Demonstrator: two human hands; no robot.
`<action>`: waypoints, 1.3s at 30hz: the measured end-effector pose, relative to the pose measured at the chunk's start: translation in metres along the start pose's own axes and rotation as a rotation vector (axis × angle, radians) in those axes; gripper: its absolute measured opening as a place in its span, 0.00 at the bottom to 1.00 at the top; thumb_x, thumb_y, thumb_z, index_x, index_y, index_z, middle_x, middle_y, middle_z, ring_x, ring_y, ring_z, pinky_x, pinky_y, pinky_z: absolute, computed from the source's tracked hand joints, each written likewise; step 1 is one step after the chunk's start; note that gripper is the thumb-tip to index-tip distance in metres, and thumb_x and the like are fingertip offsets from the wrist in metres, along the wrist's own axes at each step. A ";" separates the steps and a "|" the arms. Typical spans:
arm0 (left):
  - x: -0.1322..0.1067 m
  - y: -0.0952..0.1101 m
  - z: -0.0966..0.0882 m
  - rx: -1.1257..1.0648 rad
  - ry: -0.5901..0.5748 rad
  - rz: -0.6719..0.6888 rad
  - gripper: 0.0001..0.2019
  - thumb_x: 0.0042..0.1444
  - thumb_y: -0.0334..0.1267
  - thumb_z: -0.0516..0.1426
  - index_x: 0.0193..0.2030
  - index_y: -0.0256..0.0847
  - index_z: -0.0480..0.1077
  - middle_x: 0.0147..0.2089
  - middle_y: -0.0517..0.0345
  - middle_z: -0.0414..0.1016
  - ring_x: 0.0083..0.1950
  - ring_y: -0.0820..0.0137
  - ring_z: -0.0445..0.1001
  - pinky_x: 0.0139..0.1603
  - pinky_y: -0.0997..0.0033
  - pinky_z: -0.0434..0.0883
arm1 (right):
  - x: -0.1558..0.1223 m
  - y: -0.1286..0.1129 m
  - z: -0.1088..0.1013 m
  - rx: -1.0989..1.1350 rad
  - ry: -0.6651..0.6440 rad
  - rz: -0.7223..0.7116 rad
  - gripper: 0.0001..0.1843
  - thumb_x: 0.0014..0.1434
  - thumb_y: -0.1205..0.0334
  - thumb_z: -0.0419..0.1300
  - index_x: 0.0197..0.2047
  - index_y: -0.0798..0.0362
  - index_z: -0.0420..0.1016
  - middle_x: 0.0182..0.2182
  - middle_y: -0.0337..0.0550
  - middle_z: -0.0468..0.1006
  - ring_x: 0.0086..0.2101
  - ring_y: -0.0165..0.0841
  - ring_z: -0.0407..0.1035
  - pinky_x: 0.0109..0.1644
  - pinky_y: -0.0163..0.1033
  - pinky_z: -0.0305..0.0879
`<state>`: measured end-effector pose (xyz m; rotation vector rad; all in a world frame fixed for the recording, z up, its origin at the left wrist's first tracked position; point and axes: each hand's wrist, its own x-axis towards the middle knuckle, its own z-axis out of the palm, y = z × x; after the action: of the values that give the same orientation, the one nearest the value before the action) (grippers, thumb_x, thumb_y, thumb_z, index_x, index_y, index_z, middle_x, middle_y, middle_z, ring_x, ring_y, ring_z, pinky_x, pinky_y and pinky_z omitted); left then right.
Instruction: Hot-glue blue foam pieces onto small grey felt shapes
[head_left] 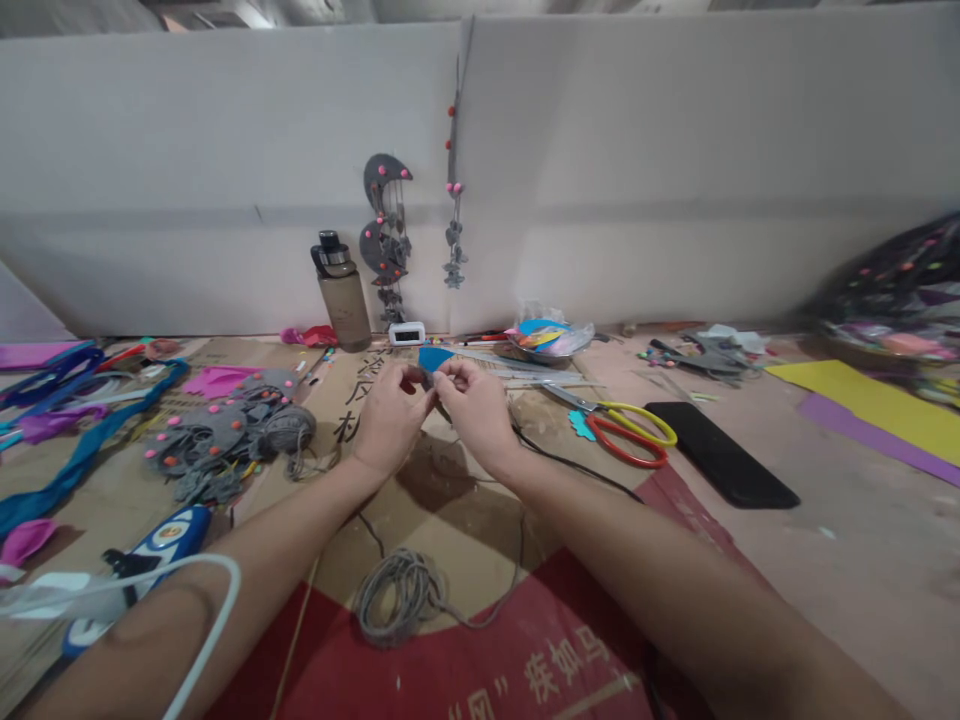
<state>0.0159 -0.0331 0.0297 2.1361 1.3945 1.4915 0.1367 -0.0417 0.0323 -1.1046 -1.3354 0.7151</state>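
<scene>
My left hand (391,418) and my right hand (478,412) meet above the cardboard, thumbs and fingertips pinched together. Between them is a small dark grey piece (428,381), mostly covered by the fingers; it looks like felt or yarn, but I cannot tell which. Below the hands lies a loose coil of grey yarn (390,598), with strands running up toward both wrists. Left of my left hand is a heap of grey felt pieces (217,430) with pink and orange pompoms, beside a ball of grey yarn (291,428).
Scissors (626,430) with red and yellow handles lie right of my right hand, beside a black phone (720,455). A bottle (345,300) stands at the back near the white partition (637,150). A blue-and-white glue gun (169,540) and white cable lie near my left forearm.
</scene>
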 end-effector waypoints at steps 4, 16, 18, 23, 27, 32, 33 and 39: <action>0.000 0.002 0.001 -0.127 0.005 -0.106 0.06 0.52 0.39 0.55 0.33 0.39 0.68 0.31 0.57 0.71 0.32 0.71 0.68 0.34 0.72 0.63 | -0.006 -0.006 0.002 -0.072 -0.068 -0.080 0.10 0.55 0.57 0.53 0.34 0.53 0.72 0.24 0.37 0.71 0.24 0.27 0.61 0.30 0.33 0.57; 0.004 -0.005 0.006 -0.612 -0.075 -0.497 0.11 0.47 0.42 0.59 0.32 0.36 0.66 0.29 0.56 0.73 0.21 0.76 0.67 0.17 0.78 0.61 | -0.003 0.002 -0.004 -0.113 0.000 -0.114 0.09 0.54 0.61 0.53 0.39 0.52 0.60 0.23 0.33 0.63 0.23 0.28 0.59 0.28 0.34 0.55; 0.004 -0.003 0.008 -0.772 -0.094 -0.535 0.10 0.47 0.38 0.60 0.33 0.36 0.65 0.31 0.55 0.73 0.27 0.73 0.72 0.24 0.76 0.69 | -0.002 0.004 -0.004 -0.113 0.007 -0.115 0.10 0.54 0.62 0.53 0.40 0.52 0.59 0.22 0.32 0.62 0.23 0.27 0.58 0.29 0.34 0.55; 0.003 0.003 0.010 -0.955 -0.121 -0.536 0.10 0.46 0.34 0.60 0.34 0.35 0.64 0.33 0.53 0.74 0.34 0.70 0.75 0.37 0.67 0.74 | 0.000 0.005 -0.006 -0.131 0.015 -0.125 0.10 0.53 0.63 0.53 0.40 0.52 0.59 0.22 0.31 0.60 0.23 0.27 0.58 0.29 0.34 0.54; 0.003 0.003 0.009 -0.962 -0.122 -0.501 0.10 0.46 0.33 0.60 0.35 0.35 0.65 0.36 0.52 0.74 0.36 0.69 0.76 0.40 0.64 0.74 | 0.001 0.003 -0.009 -0.160 0.010 -0.160 0.06 0.54 0.63 0.53 0.37 0.52 0.61 0.22 0.33 0.62 0.24 0.27 0.58 0.30 0.34 0.54; 0.004 0.003 0.008 -0.905 -0.103 -0.502 0.10 0.46 0.35 0.61 0.33 0.36 0.65 0.34 0.55 0.74 0.36 0.69 0.75 0.42 0.61 0.74 | 0.001 0.000 -0.013 -0.303 -0.021 -0.244 0.05 0.54 0.62 0.53 0.31 0.52 0.67 0.23 0.36 0.64 0.26 0.29 0.57 0.33 0.36 0.53; 0.004 0.003 0.008 -0.893 -0.102 -0.503 0.10 0.45 0.36 0.61 0.33 0.36 0.64 0.33 0.56 0.73 0.36 0.69 0.75 0.42 0.60 0.74 | 0.001 -0.001 -0.013 -0.314 -0.014 -0.251 0.05 0.54 0.61 0.53 0.31 0.52 0.67 0.23 0.36 0.64 0.27 0.29 0.57 0.33 0.36 0.53; 0.002 0.002 0.009 -0.875 -0.150 -0.497 0.11 0.45 0.39 0.61 0.32 0.36 0.65 0.32 0.57 0.72 0.35 0.69 0.75 0.42 0.60 0.74 | 0.002 -0.005 -0.014 -0.293 0.018 -0.247 0.06 0.55 0.60 0.54 0.31 0.52 0.68 0.23 0.36 0.63 0.27 0.29 0.56 0.33 0.35 0.52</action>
<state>0.0246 -0.0298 0.0280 1.2232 0.8673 1.3378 0.1499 -0.0450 0.0389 -1.1448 -1.5623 0.3336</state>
